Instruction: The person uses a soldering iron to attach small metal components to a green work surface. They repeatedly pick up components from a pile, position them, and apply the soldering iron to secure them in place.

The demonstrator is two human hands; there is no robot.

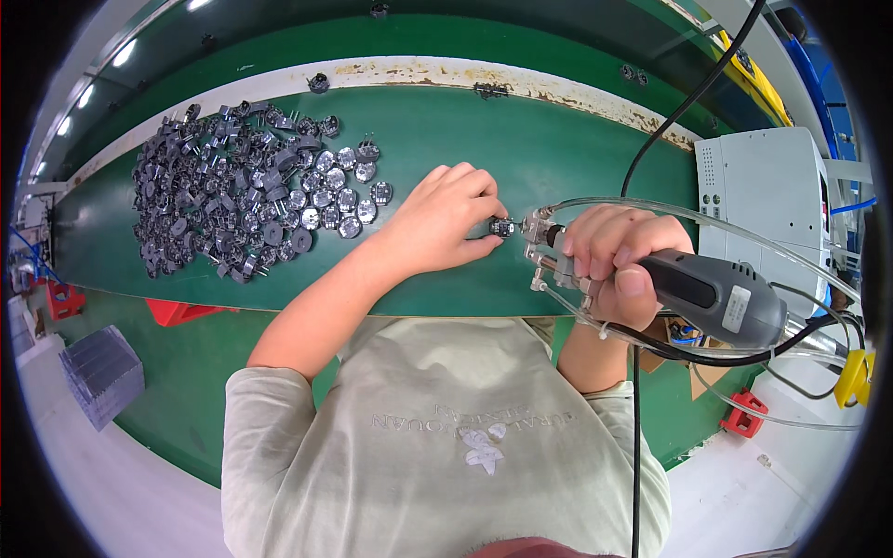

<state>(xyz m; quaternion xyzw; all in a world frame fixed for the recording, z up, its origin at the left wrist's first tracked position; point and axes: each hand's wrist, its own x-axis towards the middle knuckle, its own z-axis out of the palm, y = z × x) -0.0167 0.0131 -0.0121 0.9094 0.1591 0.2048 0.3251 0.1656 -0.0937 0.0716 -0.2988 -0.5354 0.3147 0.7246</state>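
Observation:
Between its thumb and fingertips my left hand [445, 220] pinches a small round black part [502, 227] with metal pins, just above the green bench. My right hand [623, 258] is wrapped round a dark grey powered screwdriver [721, 296], which lies level and points left. Its metal tip assembly [547, 244], with clear air tubes fitted, meets or nearly meets the right side of the part; whether they touch I cannot tell. Left of my left hand lies a large heap of similar black round parts [223, 191], some with shiny faces up.
A grey-white control box [765, 191] stands at the bench's right end. A black cable [684, 107] hangs down past the tool, and a clear tube [707, 223] runs right. A worn white ledge [409, 70] borders the far side. A red bin [181, 312] sits below the near edge.

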